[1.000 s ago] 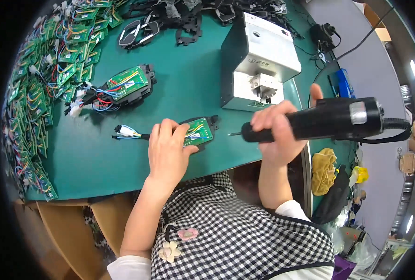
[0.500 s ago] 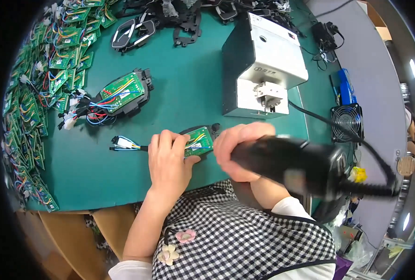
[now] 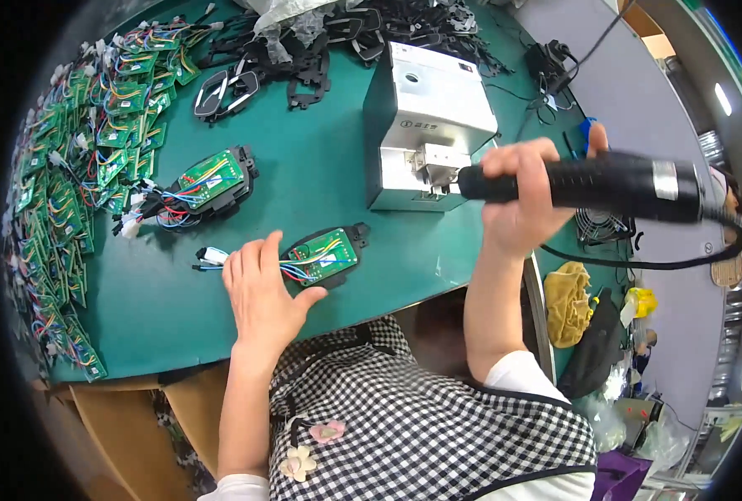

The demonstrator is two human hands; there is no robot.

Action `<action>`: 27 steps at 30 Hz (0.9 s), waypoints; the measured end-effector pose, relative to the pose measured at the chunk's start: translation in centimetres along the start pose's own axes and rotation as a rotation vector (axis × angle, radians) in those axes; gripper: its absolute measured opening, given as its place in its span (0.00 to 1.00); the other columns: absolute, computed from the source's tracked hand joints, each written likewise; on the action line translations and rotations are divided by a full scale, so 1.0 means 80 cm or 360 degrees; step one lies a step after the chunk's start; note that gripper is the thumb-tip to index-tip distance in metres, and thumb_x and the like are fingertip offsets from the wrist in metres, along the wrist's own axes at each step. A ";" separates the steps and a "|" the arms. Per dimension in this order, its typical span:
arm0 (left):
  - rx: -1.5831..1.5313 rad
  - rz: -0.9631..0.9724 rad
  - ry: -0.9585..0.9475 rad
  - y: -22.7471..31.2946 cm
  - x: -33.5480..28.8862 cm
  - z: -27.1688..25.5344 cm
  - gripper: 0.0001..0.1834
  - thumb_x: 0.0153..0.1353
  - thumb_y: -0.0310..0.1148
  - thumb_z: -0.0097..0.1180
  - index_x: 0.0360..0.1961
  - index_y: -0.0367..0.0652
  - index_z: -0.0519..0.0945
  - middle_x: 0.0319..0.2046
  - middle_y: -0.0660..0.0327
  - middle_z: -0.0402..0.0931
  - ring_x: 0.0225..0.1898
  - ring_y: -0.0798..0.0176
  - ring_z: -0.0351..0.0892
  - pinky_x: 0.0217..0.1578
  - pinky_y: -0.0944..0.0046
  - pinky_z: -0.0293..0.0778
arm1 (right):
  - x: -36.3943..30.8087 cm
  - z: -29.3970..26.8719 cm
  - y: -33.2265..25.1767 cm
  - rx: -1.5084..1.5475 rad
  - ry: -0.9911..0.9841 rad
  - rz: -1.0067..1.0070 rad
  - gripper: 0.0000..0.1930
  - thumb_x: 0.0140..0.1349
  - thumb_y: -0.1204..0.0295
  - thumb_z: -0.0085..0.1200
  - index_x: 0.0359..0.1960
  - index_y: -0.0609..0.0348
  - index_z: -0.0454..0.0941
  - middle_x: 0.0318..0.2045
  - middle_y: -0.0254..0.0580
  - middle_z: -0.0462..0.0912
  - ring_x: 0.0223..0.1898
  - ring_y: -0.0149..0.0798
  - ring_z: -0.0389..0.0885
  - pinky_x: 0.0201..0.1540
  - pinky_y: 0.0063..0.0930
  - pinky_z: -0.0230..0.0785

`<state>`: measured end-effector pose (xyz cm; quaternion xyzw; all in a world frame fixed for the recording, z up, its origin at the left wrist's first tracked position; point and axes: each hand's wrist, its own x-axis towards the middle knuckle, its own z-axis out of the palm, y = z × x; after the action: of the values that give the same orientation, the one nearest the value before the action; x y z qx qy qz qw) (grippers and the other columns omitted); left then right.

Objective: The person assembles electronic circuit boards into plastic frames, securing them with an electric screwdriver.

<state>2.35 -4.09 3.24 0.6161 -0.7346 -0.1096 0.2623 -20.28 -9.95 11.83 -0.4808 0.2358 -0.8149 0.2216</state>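
Note:
My right hand point(image 3: 521, 188) is wrapped round a black corded electric screwdriver point(image 3: 621, 185). The tool lies sideways, its nose at the metal fixture on the front of a white and black box-shaped screw feeder point(image 3: 438, 96); the bit's tip is hard to make out. My left hand point(image 3: 258, 292) has its fingers apart, over the wires beside a green circuit board point(image 3: 328, 257). That board sits in a black plastic housing point(image 3: 358, 236) on the table, its bundled wires running left to white and black connectors point(image 3: 212, 257). A second board in its housing point(image 3: 221, 179) lies farther back.
Many wired green circuit boards point(image 3: 62, 200) are heaped along the left side. Black plastic frames point(image 3: 304, 75) pile up at the back. On the right are a small fan point(image 3: 596, 225), a tan cloth point(image 3: 567, 305) and the screwdriver's cable point(image 3: 638, 265). The green table point(image 3: 162, 309) ends near my apron.
My right hand has carried the screwdriver from the near board up and right to the screw feeder. My left hand has slid left, off the board, and its fingers have spread.

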 end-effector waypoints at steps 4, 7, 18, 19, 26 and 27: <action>-0.0186 0.0103 -0.0004 -0.010 -0.004 0.007 0.27 0.29 0.26 0.71 0.36 0.41 0.73 0.38 0.56 0.69 0.43 0.51 0.68 0.44 0.56 0.63 | 0.011 -0.005 0.030 -0.0367 -0.0133 0.0064 0.37 0.49 0.85 0.53 0.62 0.65 0.49 0.19 0.34 0.75 0.18 0.27 0.74 0.27 0.21 0.69; -0.0273 0.0084 0.0054 -0.014 -0.010 0.010 0.22 0.29 0.25 0.69 0.30 0.40 0.75 0.34 0.58 0.72 0.40 0.52 0.70 0.42 0.57 0.65 | 0.005 0.003 0.024 -0.0396 -0.0245 0.0340 0.35 0.47 0.85 0.54 0.60 0.66 0.54 0.19 0.33 0.75 0.18 0.28 0.74 0.25 0.22 0.69; -0.0511 0.0069 0.0200 -0.020 -0.012 0.022 0.19 0.26 0.26 0.70 0.27 0.40 0.80 0.34 0.60 0.74 0.39 0.55 0.72 0.40 0.58 0.67 | -0.111 0.095 0.053 0.0221 -0.0494 0.0682 0.44 0.51 0.86 0.50 0.65 0.59 0.34 0.23 0.41 0.74 0.21 0.30 0.74 0.27 0.21 0.69; -0.0522 0.0055 0.0200 -0.019 -0.012 0.021 0.19 0.27 0.26 0.69 0.27 0.40 0.80 0.33 0.61 0.73 0.39 0.56 0.72 0.40 0.59 0.67 | -0.108 0.097 0.055 0.0038 -0.0633 0.0711 0.44 0.54 0.81 0.50 0.65 0.52 0.31 0.20 0.40 0.71 0.21 0.33 0.72 0.29 0.33 0.70; -0.0539 0.0057 0.0188 -0.022 -0.009 0.020 0.17 0.29 0.26 0.67 0.26 0.40 0.79 0.32 0.59 0.73 0.38 0.55 0.72 0.39 0.58 0.66 | -0.113 0.090 0.074 -0.0374 -0.1135 0.0564 0.37 0.50 0.84 0.51 0.59 0.62 0.43 0.22 0.40 0.73 0.21 0.31 0.73 0.28 0.24 0.69; -0.0521 0.0063 0.0213 -0.020 -0.010 0.019 0.15 0.31 0.26 0.66 0.26 0.40 0.79 0.32 0.59 0.73 0.37 0.55 0.72 0.39 0.57 0.66 | -0.111 0.091 0.073 -0.0452 -0.1285 0.0517 0.35 0.48 0.84 0.52 0.57 0.66 0.47 0.22 0.40 0.73 0.21 0.30 0.73 0.28 0.21 0.68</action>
<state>3.02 -3.92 0.99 0.5564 -0.6998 -0.1812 0.4096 -9.14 -10.58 5.45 -0.7424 0.3122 -0.4765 0.3525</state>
